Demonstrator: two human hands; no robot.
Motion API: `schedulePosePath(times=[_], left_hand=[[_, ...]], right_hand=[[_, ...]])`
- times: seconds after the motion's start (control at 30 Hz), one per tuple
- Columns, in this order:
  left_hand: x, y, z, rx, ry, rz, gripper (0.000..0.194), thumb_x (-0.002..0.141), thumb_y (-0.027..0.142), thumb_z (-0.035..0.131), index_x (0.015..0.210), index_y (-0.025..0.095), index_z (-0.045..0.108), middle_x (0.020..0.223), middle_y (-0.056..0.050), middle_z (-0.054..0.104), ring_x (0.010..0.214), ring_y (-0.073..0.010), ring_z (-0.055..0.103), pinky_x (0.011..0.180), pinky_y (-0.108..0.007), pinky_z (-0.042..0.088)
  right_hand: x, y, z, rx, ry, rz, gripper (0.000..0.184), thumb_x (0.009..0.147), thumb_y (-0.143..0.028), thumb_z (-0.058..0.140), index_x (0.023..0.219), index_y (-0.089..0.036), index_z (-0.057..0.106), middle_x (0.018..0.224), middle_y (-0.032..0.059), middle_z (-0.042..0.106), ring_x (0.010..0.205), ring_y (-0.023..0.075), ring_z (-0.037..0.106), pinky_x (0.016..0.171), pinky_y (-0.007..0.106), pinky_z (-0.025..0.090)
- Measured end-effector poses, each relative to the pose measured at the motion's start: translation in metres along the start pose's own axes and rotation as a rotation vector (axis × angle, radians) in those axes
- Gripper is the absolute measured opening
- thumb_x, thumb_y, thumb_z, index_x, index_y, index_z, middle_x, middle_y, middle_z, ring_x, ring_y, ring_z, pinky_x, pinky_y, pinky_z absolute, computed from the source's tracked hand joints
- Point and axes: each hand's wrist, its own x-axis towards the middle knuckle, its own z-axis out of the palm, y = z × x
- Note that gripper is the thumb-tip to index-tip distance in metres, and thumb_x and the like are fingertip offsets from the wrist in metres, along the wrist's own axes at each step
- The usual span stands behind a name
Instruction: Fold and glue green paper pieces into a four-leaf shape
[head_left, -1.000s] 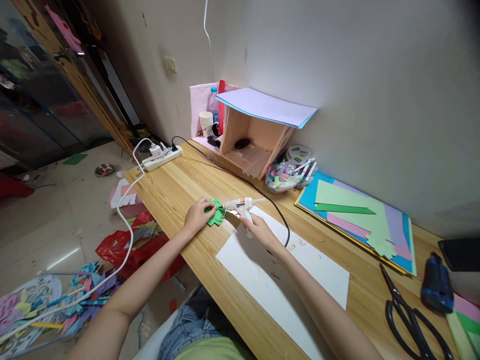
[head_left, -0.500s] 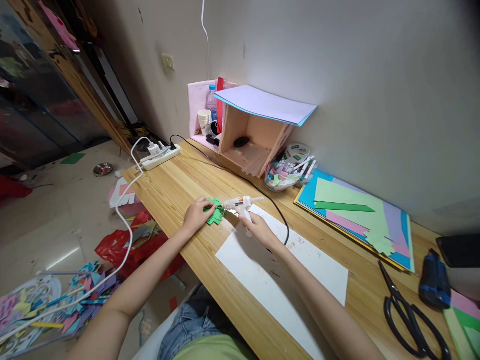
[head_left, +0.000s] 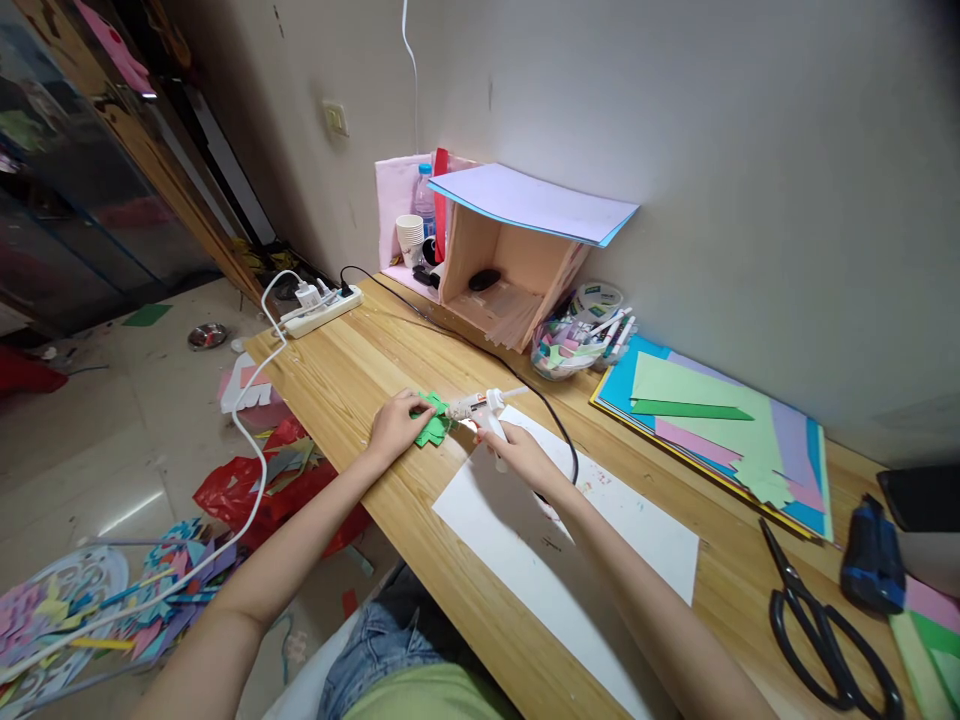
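Observation:
My left hand pinches the left side of a green paper cutout with notched edges, low over the wooden table. Its far side is partly covered by my fingers. In my right hand is a white hot glue gun, its handle wrapped by my fingers and a clear glue stick jutting from the back. The gun's nozzle points left and meets the green paper, or hovers just above it; I cannot tell which. Beneath my right forearm lies a white sheet with small coloured marks.
A power strip sits at the table's left corner, a black cord running from it. Behind stand a pink box and a tub of markers. To the right are coloured paper, black scissors and a dark blue tool.
Both hands stay almost in place, with the glue gun's nozzle still at the green paper. The view shifts very slightly.

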Motion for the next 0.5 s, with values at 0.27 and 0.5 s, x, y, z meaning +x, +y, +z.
schedulePosePath(times=[0.27, 0.5], left_hand=[[0.0073, -0.003, 0.0021, -0.024, -0.028, -0.017, 0.017, 0.072, 0.037, 0.059, 0.073, 0.022, 0.067, 0.076, -0.002, 0.06, 0.07, -0.0147, 0.054, 0.062, -0.025, 0.041], [0.0107, -0.0035, 0.002, -0.029, -0.038, -0.045, 0.019, 0.07, 0.039, 0.061, 0.072, 0.022, 0.069, 0.074, -0.002, 0.062, 0.067, -0.0139, 0.055, 0.058, -0.024, 0.04]], right_hand=[[0.0033, 0.0013, 0.0001, 0.082, 0.005, 0.06, 0.041, 0.078, -0.046, 0.04, 0.08, -0.014, 0.065, 0.065, 0.0023, 0.055, 0.062, 0.0154, 0.05, 0.055, 0.024, 0.034], [0.0083, 0.0075, -0.0014, 0.15, 0.0, 0.085, 0.04, 0.078, -0.044, 0.039, 0.08, -0.014, 0.065, 0.061, 0.0007, 0.052, 0.058, 0.0137, 0.047, 0.054, 0.023, 0.033]])
